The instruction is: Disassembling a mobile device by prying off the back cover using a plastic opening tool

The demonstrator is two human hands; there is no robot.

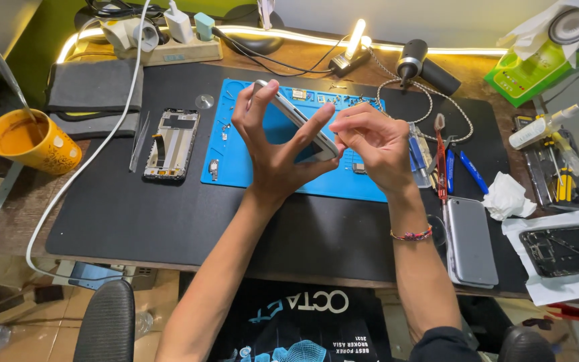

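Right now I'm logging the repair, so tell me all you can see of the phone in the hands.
The phone is a slim slab with a pale, silvery edge and rounded corners, seen nearly edge-on. It is held tilted above the blue mat, its upper end to the left. The left hand grips it by fingertips at the top and thumb at the lower end; the right hand pinches its lower right end. Its faces are hidden.

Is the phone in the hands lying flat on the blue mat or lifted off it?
Lifted. The phone is tilted on edge between left hand and right hand, above the blue mat.
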